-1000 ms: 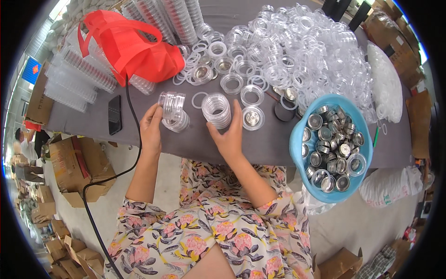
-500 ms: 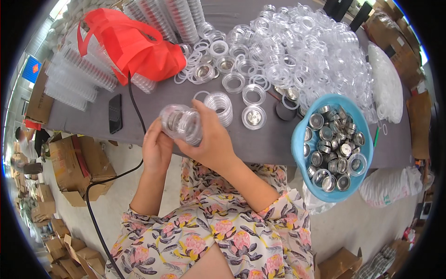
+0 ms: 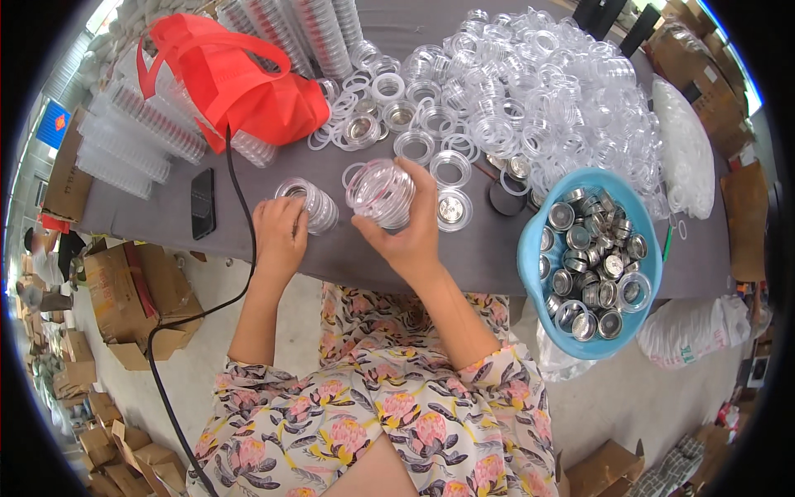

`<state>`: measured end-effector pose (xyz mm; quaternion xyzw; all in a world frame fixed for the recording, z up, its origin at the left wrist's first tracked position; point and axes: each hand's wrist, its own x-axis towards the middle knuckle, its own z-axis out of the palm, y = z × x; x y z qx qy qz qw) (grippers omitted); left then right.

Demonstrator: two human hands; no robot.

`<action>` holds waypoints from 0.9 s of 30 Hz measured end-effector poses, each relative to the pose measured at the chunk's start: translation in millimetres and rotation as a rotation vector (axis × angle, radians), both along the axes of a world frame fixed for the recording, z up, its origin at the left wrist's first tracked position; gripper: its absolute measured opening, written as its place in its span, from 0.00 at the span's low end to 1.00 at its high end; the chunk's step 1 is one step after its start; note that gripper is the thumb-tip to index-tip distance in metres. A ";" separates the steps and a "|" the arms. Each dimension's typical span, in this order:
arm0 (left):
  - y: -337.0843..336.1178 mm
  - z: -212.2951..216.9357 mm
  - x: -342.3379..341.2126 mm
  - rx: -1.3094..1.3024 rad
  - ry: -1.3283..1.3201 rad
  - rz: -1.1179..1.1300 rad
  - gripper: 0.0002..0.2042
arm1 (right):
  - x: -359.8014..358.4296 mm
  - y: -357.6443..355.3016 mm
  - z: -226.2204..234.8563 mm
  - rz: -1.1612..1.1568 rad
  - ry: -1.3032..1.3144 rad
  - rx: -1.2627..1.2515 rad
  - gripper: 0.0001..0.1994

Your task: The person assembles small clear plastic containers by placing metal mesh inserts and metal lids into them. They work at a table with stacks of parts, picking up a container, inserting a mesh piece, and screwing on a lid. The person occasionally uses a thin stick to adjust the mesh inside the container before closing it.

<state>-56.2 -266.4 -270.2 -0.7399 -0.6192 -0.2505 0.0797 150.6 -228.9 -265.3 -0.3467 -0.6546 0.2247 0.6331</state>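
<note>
Since a moment ago my hands parted | right hand (image 3: 411, 236) grips clear ring stack (image 3: 381, 193) above surface (image 3: 489, 248) near edge | left hand (image 3: 280, 236) pinches second stack (image 3: 309, 203) | blue basin (image 3: 530, 257) overhangs right

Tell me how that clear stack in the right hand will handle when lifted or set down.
The stack of clear rings looks like thin plastic, so probably light. Separate rings may slide apart unless the right hand grips its sides. Being round, it would likely roll if laid sideways on the grey table.
</note>
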 end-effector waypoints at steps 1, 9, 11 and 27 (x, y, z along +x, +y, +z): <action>-0.8 4.5 0.8 -0.021 0.032 -0.029 0.11 | 2.7 5.4 -2.5 0.001 -0.041 0.000 0.38; -1.0 8.5 13.4 0.075 -0.150 -0.092 0.17 | 6.9 13.6 -37.2 0.103 -0.028 -0.302 0.39; -1.6 12.1 27.9 0.161 -0.176 -0.189 0.18 | 6.6 15.0 -36.5 0.051 -0.050 -0.258 0.38; 64.6 29.4 353.7 -0.776 0.692 -1.161 0.08 | 56.6 -77.8 -88.5 0.223 -0.269 -0.347 0.17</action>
